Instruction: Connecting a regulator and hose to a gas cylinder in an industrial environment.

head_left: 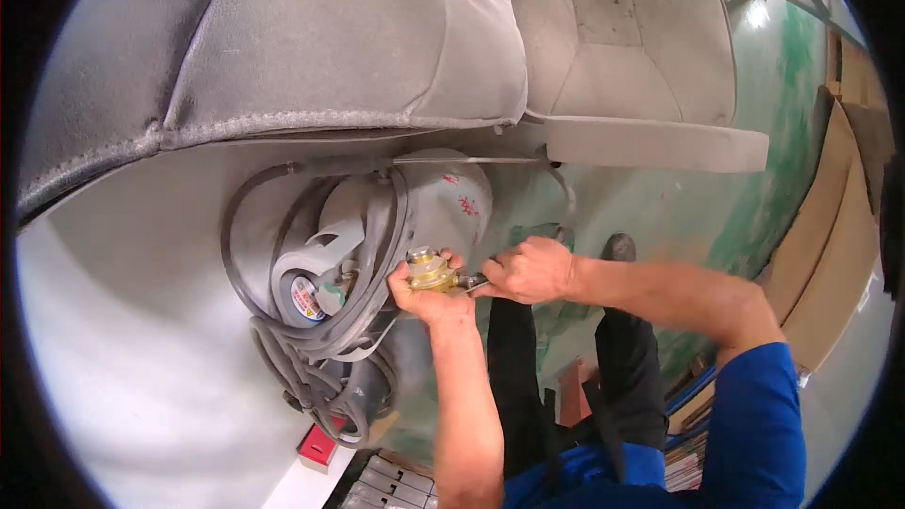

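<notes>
Left grip [436,305] around regulator [431,270], apart from cushion edge [377,121]

Over here, the worn, green-and-grey painted floor [702,217] carries a rounded, pale-grey metal cylinder [436,210] and a dark grey shoe [619,246].

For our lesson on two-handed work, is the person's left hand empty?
No, the left hand grips a rounded yellow fitting between its thumb and fingers.
</notes>
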Motion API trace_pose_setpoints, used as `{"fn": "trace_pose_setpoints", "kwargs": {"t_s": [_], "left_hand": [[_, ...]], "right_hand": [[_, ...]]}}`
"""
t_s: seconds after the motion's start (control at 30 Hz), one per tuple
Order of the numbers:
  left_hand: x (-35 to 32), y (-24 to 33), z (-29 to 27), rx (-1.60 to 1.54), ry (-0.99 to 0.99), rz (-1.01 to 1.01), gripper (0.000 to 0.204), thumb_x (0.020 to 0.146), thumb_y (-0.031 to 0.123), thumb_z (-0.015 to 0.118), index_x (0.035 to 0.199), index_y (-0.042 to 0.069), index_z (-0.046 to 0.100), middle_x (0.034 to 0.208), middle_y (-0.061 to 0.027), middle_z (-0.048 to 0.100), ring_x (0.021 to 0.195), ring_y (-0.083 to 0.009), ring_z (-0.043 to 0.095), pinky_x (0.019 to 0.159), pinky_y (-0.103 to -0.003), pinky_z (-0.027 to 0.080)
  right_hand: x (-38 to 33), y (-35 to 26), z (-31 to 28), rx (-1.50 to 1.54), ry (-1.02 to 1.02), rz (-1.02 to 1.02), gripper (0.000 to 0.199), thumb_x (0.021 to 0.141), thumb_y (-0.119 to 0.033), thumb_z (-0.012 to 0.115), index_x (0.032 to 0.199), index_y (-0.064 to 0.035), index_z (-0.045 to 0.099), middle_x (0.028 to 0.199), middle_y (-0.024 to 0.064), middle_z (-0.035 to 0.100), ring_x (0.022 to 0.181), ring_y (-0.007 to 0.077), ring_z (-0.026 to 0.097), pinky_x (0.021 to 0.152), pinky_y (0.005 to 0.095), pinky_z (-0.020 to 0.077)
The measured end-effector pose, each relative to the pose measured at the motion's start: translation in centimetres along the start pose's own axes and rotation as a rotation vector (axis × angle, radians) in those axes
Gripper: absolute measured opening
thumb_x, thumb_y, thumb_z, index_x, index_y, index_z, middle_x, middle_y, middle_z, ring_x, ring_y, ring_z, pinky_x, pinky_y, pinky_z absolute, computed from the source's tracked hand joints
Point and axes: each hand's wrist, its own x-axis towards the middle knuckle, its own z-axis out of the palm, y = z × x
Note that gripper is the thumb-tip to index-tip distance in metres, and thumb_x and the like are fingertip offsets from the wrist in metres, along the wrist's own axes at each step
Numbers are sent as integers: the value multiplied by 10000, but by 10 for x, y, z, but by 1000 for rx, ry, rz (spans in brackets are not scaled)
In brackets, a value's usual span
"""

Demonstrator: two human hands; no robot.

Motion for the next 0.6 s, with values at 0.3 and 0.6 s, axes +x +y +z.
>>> {"fn": "trace_pose_setpoints", "kwargs": {"t_s": [0.3,0.6], "left_hand": [[-4,-1,3,-71,-27,35,398,757,389,496,866,7,509,767,-131,529,676,-281,526,597,-375,424],[-7,3,2,-75,-68,-14,327,736,350,546,872,58,496,783,-92,534,667,-262,542,598,-384,421]], "right_hand": [[16,26,4,1197,-529,407,536,953,-472,512,756,16,617,614,228,605,543,333,641,484,449,486],[16,7,-26,-15,-193,-110,518,947,-457,509,726,-1,617,590,205,599,585,354,658,532,452,532]]}}
